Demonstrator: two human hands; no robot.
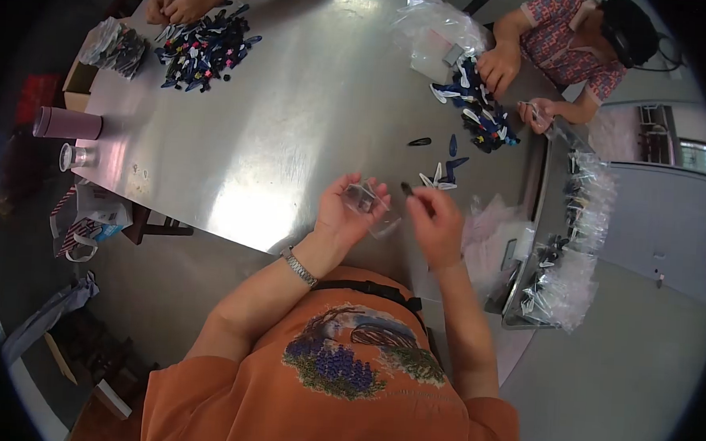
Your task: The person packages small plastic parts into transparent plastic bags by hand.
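Note:
My left hand (341, 216), palm up with curled fingers, holds a small clear plastic bag (383, 224) at the table's near edge. A dark patch shows at the bag; I cannot make out what it is. Just to the right, my right hand (439, 227) pinches a small dark hair clip (406, 189) between thumb and finger, apart from the bag. Beyond it lie loose hair clips: a white one (435, 179), a black one (419, 142) and navy ones (453, 145). Flat clear bags (492, 236) lie to the right of my right hand.
A co-worker (570, 40) handles a pile of clips (479, 107) at the far right. Another person's hands (185, 2) are by a bigger pile (205, 49). A tray (516, 309) of bagged clips stands right. A pink tumbler (69, 123) and a glass (77, 156) stand left.

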